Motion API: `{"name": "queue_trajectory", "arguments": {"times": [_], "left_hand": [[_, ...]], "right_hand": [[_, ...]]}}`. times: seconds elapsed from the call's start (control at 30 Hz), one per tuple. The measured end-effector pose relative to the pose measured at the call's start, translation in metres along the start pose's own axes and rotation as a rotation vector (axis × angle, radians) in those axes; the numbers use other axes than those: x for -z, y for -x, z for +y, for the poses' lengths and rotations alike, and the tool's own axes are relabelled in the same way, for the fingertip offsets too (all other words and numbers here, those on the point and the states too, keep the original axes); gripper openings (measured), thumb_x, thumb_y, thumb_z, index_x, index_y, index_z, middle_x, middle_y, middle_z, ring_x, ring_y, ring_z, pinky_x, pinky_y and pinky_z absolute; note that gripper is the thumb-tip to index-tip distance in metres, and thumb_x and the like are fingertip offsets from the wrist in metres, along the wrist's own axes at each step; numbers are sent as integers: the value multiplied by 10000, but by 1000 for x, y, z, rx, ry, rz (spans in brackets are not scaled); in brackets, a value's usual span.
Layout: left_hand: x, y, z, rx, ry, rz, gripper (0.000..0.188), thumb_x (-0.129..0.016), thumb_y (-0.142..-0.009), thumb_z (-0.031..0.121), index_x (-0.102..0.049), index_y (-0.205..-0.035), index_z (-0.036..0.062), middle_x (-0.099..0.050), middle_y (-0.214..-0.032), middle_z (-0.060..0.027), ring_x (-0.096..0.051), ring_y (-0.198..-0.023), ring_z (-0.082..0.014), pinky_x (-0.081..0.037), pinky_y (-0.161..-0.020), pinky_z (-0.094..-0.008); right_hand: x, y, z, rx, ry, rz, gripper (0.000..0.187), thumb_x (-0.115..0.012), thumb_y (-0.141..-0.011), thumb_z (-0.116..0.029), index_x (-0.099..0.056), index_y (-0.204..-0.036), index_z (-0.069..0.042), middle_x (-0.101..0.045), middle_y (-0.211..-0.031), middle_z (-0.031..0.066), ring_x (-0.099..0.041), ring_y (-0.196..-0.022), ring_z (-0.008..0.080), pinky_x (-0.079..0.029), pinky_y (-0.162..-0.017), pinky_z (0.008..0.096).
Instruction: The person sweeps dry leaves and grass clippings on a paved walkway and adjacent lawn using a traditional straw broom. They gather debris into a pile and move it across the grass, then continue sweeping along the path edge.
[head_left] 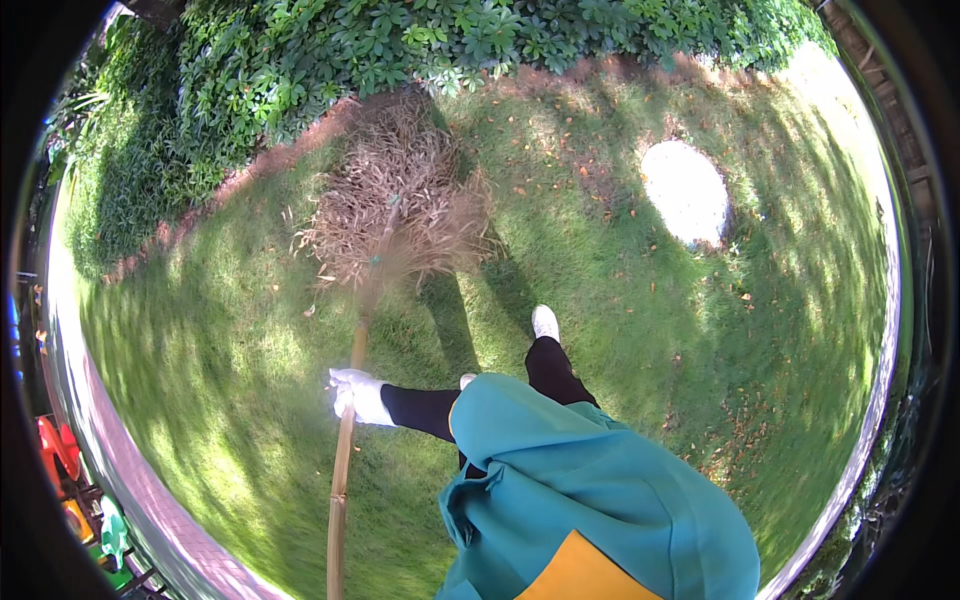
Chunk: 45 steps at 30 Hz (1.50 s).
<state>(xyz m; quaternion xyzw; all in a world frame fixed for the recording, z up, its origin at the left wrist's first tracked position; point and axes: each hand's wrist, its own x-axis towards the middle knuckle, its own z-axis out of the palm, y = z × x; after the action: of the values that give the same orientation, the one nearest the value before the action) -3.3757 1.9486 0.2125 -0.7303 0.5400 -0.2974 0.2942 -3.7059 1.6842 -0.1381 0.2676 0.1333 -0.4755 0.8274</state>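
Observation:
My left hand, in a white glove, is closed round the pale wooden handle of a long broom. From the lower edge the handle runs up and away to the broom's brown, brushy head, with green ties near where it starts. Dry, straw-coloured leaf-like bits lie or stick out around the head; motion blur hides where broom and litter part. A black sleeve covers my left forearm. No part of my right hand shows.
Grass with scattered fallen leaves surrounds me. Dense green shrubs border the far side. A bright white round patch lies far right. My white shoe stands on the grass; a paved path curves along the left.

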Motion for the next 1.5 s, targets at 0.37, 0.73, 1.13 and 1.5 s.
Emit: {"name": "queue_trajectory", "arguments": {"times": [0.37, 0.73, 1.13, 1.5], "left_hand": [[202, -102, 305, -558, 339, 150, 133, -622, -809, 266, -594, -720, 171, -557, -594, -42, -538, -496, -246, -407, -470, -394], [314, -62, 554, -1023, 733, 828, 124, -616, -791, 146, -593, -913, 145, -481, -562, 48, -500, -488, -108, -378, -516, -270], [14, -145, 243, -670, 293, 837, 225, -634, -778, 352, -629, -852, 139, -579, -589, -66, -541, -454, -247, -433, -433, -365], [58, -118, 55, -280, -317, 197, 174, -638, -686, 349, -656, -690, 176, -630, -608, -76, -625, -553, -285, -464, -489, -446]], "right_hand": [[52, 204, -310, 748, -186, 120, 245, -574, -908, -280, -460, -796, -95, -393, -478, -14, -447, -439, 198, -418, -478, 352], [59, 385, -431, 1003, -104, 235, 300, -545, -921, -194, -423, -658, -116, -397, -525, -3, -460, -495, 167, -506, -636, 401], [99, 231, -208, 948, -163, 215, 253, -582, -901, -258, -469, -811, -50, -417, -447, 25, -508, -419, 245, -478, -460, 399], [64, 113, -44, 446, -337, -69, 250, -591, -900, -286, -478, -774, -101, -414, -462, -25, -461, -403, 182, -480, -498, 387]]}}
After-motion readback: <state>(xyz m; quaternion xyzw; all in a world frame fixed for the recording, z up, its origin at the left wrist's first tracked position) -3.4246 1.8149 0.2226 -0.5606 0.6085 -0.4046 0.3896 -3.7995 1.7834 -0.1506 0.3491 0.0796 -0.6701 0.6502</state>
